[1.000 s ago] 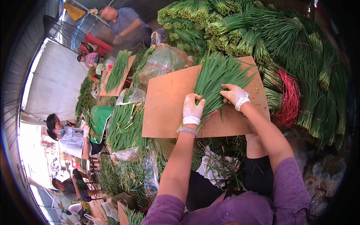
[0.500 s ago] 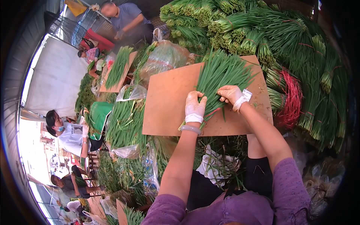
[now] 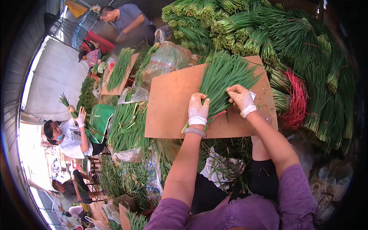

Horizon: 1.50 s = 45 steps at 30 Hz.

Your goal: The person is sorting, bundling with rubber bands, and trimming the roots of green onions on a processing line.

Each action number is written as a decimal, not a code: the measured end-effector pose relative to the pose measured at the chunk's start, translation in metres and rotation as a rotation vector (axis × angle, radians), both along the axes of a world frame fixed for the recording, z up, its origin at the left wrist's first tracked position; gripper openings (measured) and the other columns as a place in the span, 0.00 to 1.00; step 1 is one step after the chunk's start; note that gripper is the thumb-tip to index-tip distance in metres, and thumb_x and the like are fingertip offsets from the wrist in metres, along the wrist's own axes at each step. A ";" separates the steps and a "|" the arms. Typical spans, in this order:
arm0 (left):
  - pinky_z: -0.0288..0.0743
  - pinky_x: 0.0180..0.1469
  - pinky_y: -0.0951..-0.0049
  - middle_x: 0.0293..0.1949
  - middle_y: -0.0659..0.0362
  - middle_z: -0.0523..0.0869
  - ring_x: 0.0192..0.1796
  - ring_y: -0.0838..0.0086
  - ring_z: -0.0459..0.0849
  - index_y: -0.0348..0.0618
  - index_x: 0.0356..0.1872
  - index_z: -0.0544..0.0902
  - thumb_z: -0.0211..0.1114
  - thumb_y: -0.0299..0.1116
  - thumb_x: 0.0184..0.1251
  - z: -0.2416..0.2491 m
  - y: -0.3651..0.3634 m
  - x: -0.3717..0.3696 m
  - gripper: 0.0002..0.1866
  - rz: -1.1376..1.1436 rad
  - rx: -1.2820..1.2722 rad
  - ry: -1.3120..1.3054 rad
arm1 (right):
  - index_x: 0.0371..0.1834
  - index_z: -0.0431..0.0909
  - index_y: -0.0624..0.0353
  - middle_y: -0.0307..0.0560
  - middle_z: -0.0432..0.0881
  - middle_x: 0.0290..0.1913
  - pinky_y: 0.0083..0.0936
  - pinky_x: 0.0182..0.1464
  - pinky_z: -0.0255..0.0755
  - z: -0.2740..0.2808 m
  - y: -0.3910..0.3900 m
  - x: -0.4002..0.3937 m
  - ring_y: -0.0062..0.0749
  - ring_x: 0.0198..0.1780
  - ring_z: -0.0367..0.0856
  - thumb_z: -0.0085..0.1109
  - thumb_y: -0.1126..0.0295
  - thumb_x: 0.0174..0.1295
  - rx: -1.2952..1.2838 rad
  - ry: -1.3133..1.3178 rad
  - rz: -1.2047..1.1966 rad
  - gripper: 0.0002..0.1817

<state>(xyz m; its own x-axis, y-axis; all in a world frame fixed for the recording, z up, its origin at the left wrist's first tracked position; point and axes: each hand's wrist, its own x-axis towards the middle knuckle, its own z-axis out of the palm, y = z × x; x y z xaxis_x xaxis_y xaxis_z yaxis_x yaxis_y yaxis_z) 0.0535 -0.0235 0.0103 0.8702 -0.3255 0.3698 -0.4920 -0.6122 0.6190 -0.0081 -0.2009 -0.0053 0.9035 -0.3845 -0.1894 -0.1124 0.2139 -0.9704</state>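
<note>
On the brown board (image 3: 172, 103) lies a bunch of green garlic chives (image 3: 224, 78), leaf tips fanned toward the far edge. My left hand (image 3: 198, 108), in a pale glove, is closed around the lower part of the bunch. A red tie (image 3: 220, 114) shows beside that hand, near the stems. My right hand (image 3: 241, 100), gloved too, is at the right edge of the leaves with its fingers bent together. Whatever lies between those fingertips is too small to make out. A white tag or wrapping (image 3: 253, 95) sticks out by the right wrist.
Tied chive bundles (image 3: 268, 34) are piled behind and to the right, with red ties (image 3: 296, 99) hanging there. Loose chives (image 3: 128, 126) and a plastic bag (image 3: 166, 59) are left of the board. Co-workers, one in a white shirt (image 3: 74, 140), work further left.
My right hand has shifted slightly right and up along the leaves. My left hand keeps its grip. The co-worker in white has raised a bunch of chives.
</note>
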 end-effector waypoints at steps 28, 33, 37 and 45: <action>0.70 0.50 0.64 0.37 0.50 0.78 0.43 0.57 0.77 0.38 0.35 0.75 0.65 0.30 0.53 0.000 -0.001 -0.001 0.11 -0.002 -0.021 -0.026 | 0.30 0.74 0.58 0.40 0.79 0.20 0.12 0.14 0.55 -0.004 0.025 0.024 0.13 0.13 0.65 0.60 0.71 0.59 0.233 0.132 0.159 0.05; 0.70 0.50 0.64 0.37 0.50 0.78 0.43 0.57 0.77 0.38 0.35 0.75 0.65 0.30 0.53 -0.001 -0.001 -0.002 0.11 0.005 -0.024 -0.011 | 0.29 0.74 0.58 0.42 0.80 0.20 0.13 0.14 0.57 -0.006 0.029 0.022 0.15 0.14 0.68 0.60 0.72 0.56 0.221 0.103 0.141 0.05; 0.70 0.50 0.64 0.37 0.51 0.78 0.43 0.57 0.78 0.38 0.35 0.75 0.65 0.30 0.53 -0.001 -0.002 -0.001 0.11 0.002 -0.024 -0.010 | 0.29 0.74 0.58 0.43 0.81 0.20 0.13 0.16 0.60 -0.006 0.035 0.021 0.15 0.16 0.70 0.59 0.72 0.57 0.148 0.070 0.153 0.04; 0.70 0.50 0.63 0.37 0.51 0.78 0.43 0.56 0.77 0.39 0.34 0.76 0.66 0.29 0.53 0.000 0.001 0.004 0.10 0.001 0.000 -0.018 | 0.30 0.69 0.55 0.28 0.64 0.17 0.10 0.15 0.51 0.039 0.019 -0.010 0.10 0.13 0.58 0.59 0.67 0.59 0.819 -0.267 0.326 0.08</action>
<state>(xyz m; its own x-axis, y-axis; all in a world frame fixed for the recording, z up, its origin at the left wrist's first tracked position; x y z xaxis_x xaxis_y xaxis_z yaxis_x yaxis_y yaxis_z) 0.0571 -0.0226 0.0098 0.8635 -0.3249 0.3858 -0.5029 -0.6124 0.6100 -0.0179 -0.1818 0.0334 0.9965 0.0592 -0.0594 -0.0818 0.8427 -0.5322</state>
